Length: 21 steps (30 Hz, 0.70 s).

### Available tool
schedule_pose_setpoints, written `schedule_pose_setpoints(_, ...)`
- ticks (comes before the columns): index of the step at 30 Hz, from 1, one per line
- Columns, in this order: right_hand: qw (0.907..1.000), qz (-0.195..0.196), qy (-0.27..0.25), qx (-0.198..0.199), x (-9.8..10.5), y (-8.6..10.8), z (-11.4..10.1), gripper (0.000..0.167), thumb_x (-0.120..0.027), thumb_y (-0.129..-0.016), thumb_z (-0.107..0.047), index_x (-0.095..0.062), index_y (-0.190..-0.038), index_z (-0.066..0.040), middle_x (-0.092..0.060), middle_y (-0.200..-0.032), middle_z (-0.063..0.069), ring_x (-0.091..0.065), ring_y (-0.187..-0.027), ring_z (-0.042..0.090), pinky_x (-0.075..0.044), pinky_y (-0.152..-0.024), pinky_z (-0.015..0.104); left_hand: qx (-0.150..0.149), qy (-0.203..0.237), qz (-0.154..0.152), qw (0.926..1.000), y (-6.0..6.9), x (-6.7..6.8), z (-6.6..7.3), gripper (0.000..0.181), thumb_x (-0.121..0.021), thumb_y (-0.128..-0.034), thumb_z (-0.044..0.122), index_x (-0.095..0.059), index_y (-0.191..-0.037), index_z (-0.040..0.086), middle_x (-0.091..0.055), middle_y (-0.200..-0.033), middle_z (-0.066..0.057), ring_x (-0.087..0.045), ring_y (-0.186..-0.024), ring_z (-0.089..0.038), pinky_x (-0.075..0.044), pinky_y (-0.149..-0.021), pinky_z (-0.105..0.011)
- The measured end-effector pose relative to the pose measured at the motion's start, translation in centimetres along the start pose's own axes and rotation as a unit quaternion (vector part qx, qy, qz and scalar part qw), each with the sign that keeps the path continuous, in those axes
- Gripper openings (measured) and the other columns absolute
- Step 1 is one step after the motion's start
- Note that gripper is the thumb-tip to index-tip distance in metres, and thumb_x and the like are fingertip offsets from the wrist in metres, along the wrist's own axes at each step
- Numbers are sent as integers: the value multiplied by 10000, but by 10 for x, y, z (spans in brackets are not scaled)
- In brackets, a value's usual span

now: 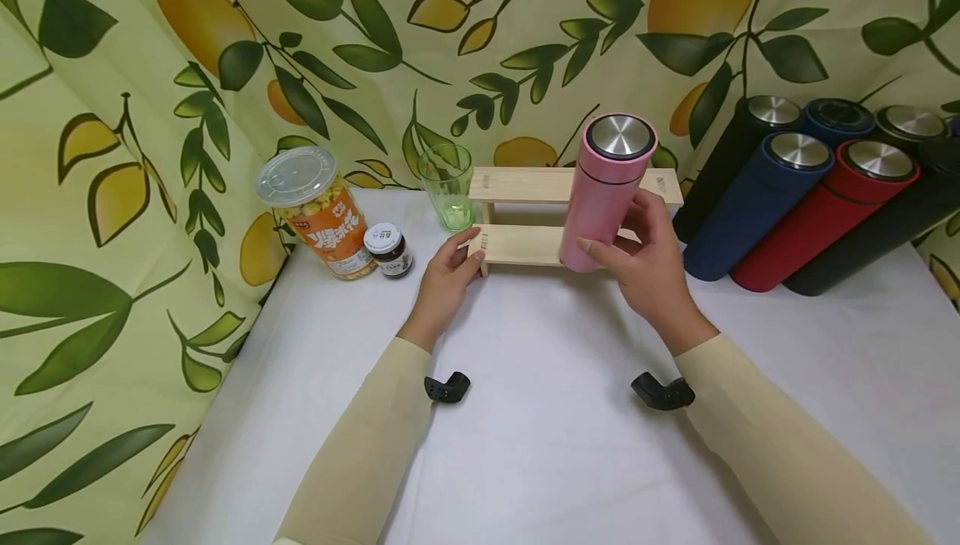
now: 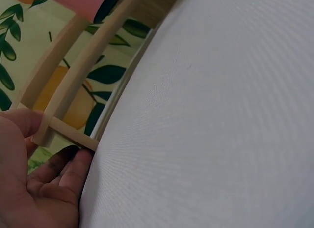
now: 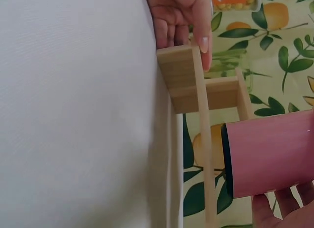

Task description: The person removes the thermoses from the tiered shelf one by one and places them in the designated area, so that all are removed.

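Observation:
A pink thermos bottle (image 1: 603,203) with a steel-topped lid is upright in my right hand (image 1: 651,257), thumb on its near side and fingers on its right. In the right wrist view a narrow gap shows between the bottle's dark base and the lower board of a two-tier wooden rack (image 3: 203,120). My left hand (image 1: 444,282) grips the rack's left end, its thumb on the board and its other fingers beside the leg in the left wrist view. Just behind that end stands a green clear glass (image 1: 447,191).
Several thermos bottles, including a blue one (image 1: 757,203) and a red one (image 1: 828,216), stand grouped right of the rack. At left are a popcorn tub (image 1: 322,220) and a small dark jar (image 1: 390,253) with a white lid. Patterned cloth (image 1: 360,70) hangs behind the white table (image 1: 540,445).

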State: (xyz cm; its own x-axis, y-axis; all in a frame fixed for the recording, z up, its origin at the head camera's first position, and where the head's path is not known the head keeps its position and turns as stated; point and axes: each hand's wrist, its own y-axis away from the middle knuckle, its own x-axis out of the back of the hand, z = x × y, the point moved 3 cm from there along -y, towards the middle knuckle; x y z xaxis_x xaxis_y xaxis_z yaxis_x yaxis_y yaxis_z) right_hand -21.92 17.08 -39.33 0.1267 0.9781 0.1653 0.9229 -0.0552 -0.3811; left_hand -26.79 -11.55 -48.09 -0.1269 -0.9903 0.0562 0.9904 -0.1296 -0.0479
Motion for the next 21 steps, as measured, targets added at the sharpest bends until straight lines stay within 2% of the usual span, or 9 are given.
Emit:
schedule_pose_setpoints(7,9998,155,-27,139,16,12,0,795,-843,-909,87,-488,-1573,-169,-560,-1482,38,-569,-1288,262,-558,-1034,291,20,36,47,10000,1,1,2,444,-656,-1125,151,-606,-1563,195,-643,-1455,-171,-651,-1305,-256,-581,-1032,-388)
schedule_pose_setpoints(14,9996,228,117,106,30,26,2,817,-813,-905,141,-480,-1580,-177,-538,-1496,27,-557,-1292,253,-546,-1026,247,45,-42,87,9999,1,0,3,443,-658,-1124,156,-610,-1561,207,-649,-1448,-166,-650,-1304,-247,-580,-1034,-392)
schedule_pose_setpoints(21,9990,387,8,239,46,37,5,813,-801,-874,195,-504,-1558,-129,-555,-1491,81,-560,-1287,289,-546,-1016,236,52,-10,63,10000,1,-1,0,441,-660,-1123,156,-613,-1558,209,-642,-1464,-156,-645,-1312,-241,-577,-1039,-392)
